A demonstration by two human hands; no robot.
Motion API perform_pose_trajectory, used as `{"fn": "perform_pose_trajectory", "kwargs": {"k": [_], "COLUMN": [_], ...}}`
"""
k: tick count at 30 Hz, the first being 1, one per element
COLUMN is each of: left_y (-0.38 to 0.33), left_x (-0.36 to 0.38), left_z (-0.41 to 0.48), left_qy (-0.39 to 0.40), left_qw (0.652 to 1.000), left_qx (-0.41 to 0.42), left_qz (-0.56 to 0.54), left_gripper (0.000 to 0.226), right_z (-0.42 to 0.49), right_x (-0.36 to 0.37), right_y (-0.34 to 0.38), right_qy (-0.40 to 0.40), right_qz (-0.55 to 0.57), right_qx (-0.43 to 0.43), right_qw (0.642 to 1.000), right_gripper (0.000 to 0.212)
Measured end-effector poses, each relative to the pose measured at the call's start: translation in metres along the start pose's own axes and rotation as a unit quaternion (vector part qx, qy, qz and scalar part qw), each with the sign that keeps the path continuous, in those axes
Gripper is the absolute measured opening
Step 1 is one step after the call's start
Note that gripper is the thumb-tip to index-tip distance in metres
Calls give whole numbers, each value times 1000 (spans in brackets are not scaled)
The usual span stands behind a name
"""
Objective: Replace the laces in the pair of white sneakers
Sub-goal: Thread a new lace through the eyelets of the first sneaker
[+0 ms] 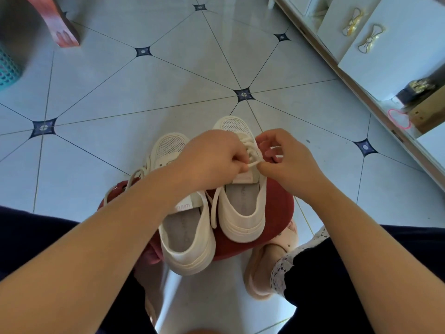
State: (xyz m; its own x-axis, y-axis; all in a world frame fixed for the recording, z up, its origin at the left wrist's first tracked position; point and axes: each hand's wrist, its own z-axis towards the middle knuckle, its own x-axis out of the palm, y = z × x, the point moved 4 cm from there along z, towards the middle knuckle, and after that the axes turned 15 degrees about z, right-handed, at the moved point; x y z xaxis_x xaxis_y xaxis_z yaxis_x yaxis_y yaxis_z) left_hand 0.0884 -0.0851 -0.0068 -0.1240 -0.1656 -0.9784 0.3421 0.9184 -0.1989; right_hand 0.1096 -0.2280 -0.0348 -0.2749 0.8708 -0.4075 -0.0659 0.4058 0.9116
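Two sneakers (207, 213); left hand (214, 157), right hand (286, 160) pinching one lace (252, 163)

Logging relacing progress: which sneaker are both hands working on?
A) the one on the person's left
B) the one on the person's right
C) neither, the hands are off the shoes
B: the left hand and the right hand both pinch the white lace over the right sneaker.
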Motion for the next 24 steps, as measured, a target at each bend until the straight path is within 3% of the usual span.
{"fn": "perform_pose_trajectory", "kwargs": {"k": [3, 7, 10, 13, 16, 20, 24], "left_y": [9, 12, 12, 31, 44, 26, 23], "left_x": [-9, -6, -9, -14, -3, 12, 15], "left_z": [-11, -24, -31, -31, -30, -31, -29], "left_qy": [100, 201, 199, 117, 90, 120, 142], "left_qw": [971, 941, 927, 922, 943, 983, 983], "left_qx": [32, 32, 21, -91, -182, -119, -100], "left_qz": [-214, -272, -316, -358, -263, -66, -53], "left_gripper": [18, 14, 10, 24, 24, 17, 9], "right_z": [1, 1, 0, 0, 0, -6, -17], "right_x": [-2, 2, 5, 9, 12, 15, 24], "right_y": [-1, 2, 9, 14, 16, 24, 33], "right_qy": [-6, 7, 30, 64, 101, 164, 179], "right_qz": [-10, -13, -7, -39, -133, -268, -333], "right_qx": [10, 8, -6, -21, -40, -70, -109], "right_qw": [1000, 1000, 1000, 997, 985, 947, 919], "right_gripper": [43, 41, 46, 51, 51, 45, 34]}}
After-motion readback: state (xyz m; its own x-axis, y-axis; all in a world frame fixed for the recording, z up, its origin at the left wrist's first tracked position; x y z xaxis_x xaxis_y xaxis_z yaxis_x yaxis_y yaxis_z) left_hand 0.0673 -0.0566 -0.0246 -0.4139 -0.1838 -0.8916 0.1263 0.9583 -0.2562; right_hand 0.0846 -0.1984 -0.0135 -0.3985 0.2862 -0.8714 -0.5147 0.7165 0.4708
